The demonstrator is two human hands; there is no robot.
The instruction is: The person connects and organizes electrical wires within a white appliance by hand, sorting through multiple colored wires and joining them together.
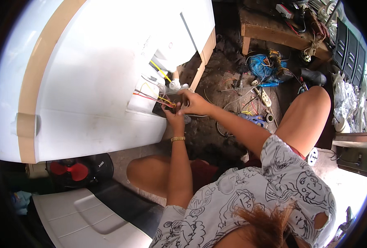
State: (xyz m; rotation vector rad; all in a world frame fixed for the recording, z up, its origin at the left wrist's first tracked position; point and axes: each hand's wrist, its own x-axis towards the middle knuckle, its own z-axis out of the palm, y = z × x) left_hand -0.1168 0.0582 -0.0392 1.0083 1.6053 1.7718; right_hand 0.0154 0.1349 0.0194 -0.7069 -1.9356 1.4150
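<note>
A large white appliance cabinet (pixel 92 78), probably a refrigerator lying or leaning, fills the left side. From an opening in its lower part come several thin wires (pixel 152 98), red, yellow and pale, running to my hands. My left hand (pixel 175 118), with a gold-coloured bracelet at the wrist, pinches the wire ends from below. Close against it, my right hand (pixel 195 103) has its thumb and fingers bent together at the same wire ends. Fingers partly hide the ends. Just above them, a yellow strip (pixel 160 71) and a white fitting (pixel 175 84) show in the opening.
On the dark floor to the right lie a power strip (pixel 263 94), a blue screwdriver (pixel 268 84), a yellow-black drill (pixel 278 64), a blue plastic bag (pixel 261 66) and loose wires. A wooden bench (pixel 274 33) stands behind. A red-bladed fan (pixel 69 170) sits at lower left.
</note>
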